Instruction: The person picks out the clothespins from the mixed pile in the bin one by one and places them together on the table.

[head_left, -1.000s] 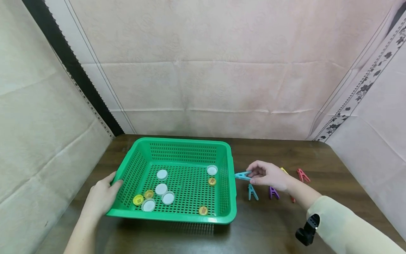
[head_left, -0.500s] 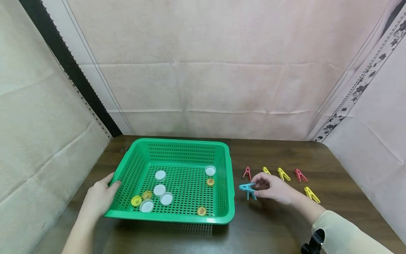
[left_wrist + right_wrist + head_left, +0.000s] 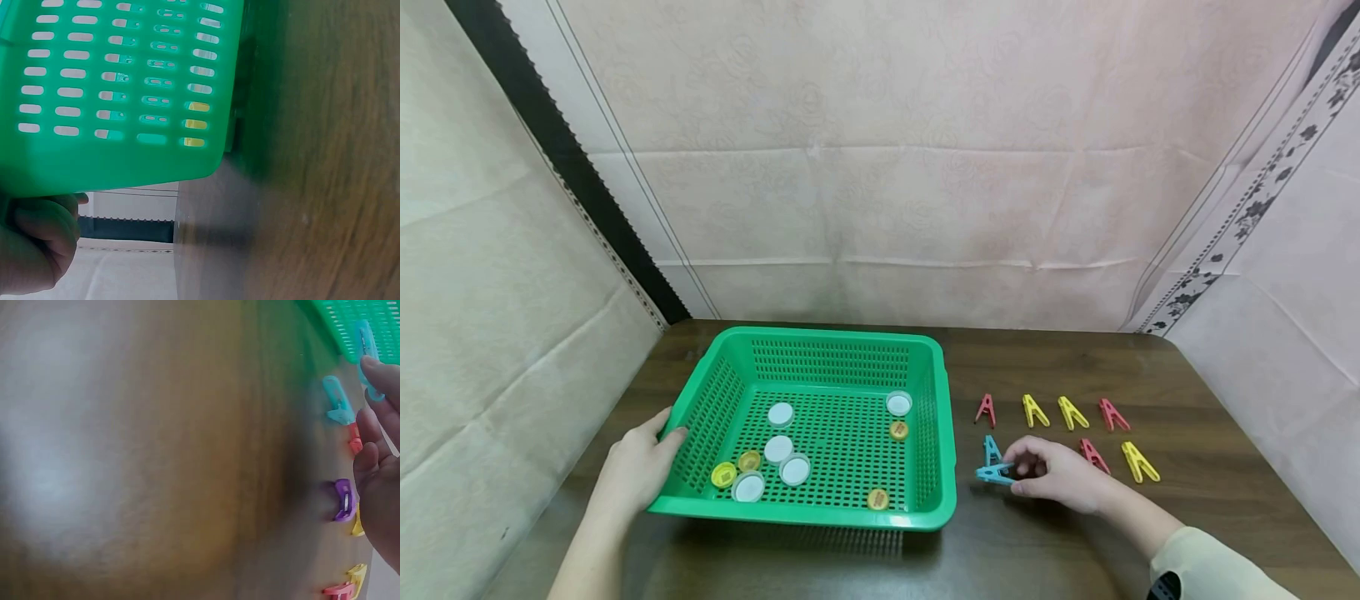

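Note:
My left hand grips the left rim of a green plastic basket, thumb over the edge. The left wrist view shows the fingers curled at its corner. In the basket lie several white bottle caps, a yellow cap and several gold-coloured ones. My right hand pinches a blue clothespin between thumb and fingers, to the right of the basket. A second blue clothespin is on the table just behind it. The right wrist view has a purple clothespin that my hand hides from the head view.
Behind my right hand, a row of red and yellow clothespins lies on the brown wooden table. Another red clothespin and a yellow one are near my right wrist. Pale cloth screens the back and sides.
My right hand has come away from the basket's right wall, toward the front and slightly right, still pinching the blue clothespin. The left hand keeps its hold on the basket.

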`<state>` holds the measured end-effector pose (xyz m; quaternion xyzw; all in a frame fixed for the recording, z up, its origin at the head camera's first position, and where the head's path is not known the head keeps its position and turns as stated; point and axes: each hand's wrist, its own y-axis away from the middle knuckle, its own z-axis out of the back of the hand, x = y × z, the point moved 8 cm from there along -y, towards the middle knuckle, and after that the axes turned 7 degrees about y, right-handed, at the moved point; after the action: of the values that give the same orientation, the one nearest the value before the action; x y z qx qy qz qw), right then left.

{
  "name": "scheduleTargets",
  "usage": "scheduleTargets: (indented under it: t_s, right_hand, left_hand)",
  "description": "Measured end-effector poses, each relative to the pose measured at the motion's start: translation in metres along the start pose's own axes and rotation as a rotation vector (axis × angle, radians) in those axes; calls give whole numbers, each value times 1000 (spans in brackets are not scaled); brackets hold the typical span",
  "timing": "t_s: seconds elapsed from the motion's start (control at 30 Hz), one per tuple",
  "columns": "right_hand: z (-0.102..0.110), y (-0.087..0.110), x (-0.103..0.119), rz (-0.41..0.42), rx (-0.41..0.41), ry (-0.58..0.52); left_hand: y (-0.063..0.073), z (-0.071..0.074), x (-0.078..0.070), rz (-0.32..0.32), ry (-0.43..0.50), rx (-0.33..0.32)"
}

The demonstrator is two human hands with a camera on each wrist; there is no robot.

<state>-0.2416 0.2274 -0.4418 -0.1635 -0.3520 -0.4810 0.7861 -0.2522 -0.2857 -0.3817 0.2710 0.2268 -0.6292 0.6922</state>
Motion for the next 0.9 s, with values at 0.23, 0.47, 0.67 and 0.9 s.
scheduleTargets:
  t_s: [0.23, 0.47, 0.67, 0.9]
  right_hand:
    - [-11, 12, -7, 29, -2, 60]
    - [-17, 22, -11, 23, -106, 180]
    - [-21, 28, -10, 27, -209, 250]
    - [-23, 30, -11, -17, -280, 270]
  left_hand:
    - [0, 0, -1, 1, 2, 0]
    - [0, 1, -2, 0, -4, -5]
    - [0, 1, -1, 0, 4, -1]
    - [1, 1, -1, -3, 2, -7]
